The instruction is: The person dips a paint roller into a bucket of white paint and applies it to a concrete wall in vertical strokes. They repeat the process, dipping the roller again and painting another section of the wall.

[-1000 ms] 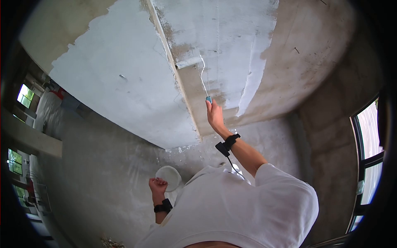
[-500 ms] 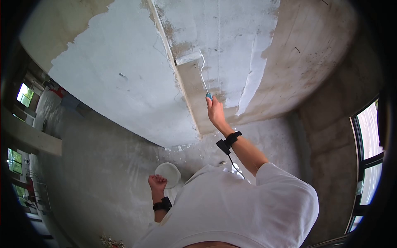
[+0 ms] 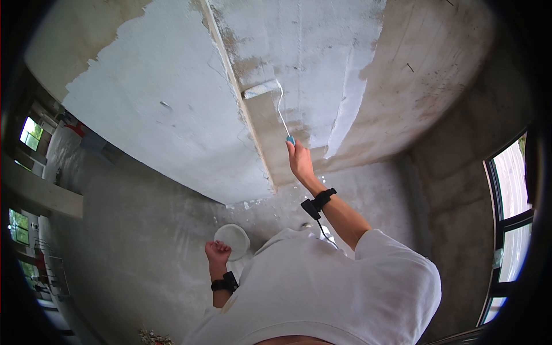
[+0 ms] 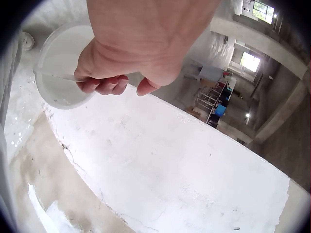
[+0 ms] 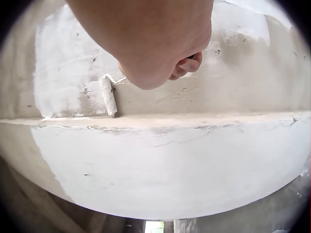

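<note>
My right hand (image 3: 301,161) grips the blue handle of a paint roller (image 3: 260,89). The roller's white sleeve lies against the wall, its far end right at the pale ridge (image 3: 239,98) of the inside corner. In the right wrist view, the sleeve (image 5: 108,96) shows beyond the hand, and the handle is mostly hidden behind it. Low on the left, my left hand (image 3: 218,252) has its fingers curled round the thin handle (image 4: 58,76) of a white bucket (image 4: 44,94). The bucket hangs beneath that hand, with whitish contents inside.
White paint covers the left wall face (image 3: 155,98) and part of the right one; bare tan plaster (image 3: 420,86) borders it. White spots dot the concrete floor (image 3: 144,247) near the wall base. A dark-framed window (image 3: 509,218) stands at right. Shelving (image 4: 206,104) is farther off.
The roller shifted slightly up the wall along the corner, then back down a little. The view has turned slightly. The left hand keeps holding the bucket in about the same place.
</note>
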Action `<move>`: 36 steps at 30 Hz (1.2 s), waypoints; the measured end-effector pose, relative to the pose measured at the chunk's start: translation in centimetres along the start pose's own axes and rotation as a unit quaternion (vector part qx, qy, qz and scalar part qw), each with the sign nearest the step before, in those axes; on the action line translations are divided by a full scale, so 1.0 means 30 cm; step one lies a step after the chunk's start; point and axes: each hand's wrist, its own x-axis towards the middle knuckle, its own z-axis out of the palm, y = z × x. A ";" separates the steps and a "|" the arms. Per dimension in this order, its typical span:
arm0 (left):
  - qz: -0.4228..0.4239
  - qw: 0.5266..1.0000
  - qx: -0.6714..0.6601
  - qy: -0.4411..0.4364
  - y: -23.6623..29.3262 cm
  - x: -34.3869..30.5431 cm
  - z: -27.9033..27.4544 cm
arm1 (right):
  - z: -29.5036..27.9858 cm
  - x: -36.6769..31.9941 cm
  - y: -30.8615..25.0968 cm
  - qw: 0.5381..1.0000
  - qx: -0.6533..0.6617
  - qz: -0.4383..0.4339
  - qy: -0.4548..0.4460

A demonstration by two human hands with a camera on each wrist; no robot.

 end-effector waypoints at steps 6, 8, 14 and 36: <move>-0.012 1.000 -0.003 -0.010 0.000 0.006 0.030 | -0.028 -0.006 -0.005 1.000 0.030 0.005 -0.010; -0.012 1.000 0.000 -0.009 -0.001 0.009 0.035 | -0.049 -0.011 -0.017 0.999 0.047 0.004 -0.015; -0.018 1.000 -0.008 -0.007 -0.006 0.016 0.041 | -0.092 -0.027 -0.015 0.997 0.070 0.005 -0.012; -0.022 0.999 0.009 -0.022 -0.024 0.034 0.074 | -0.014 -0.080 0.014 0.993 0.097 0.052 -0.039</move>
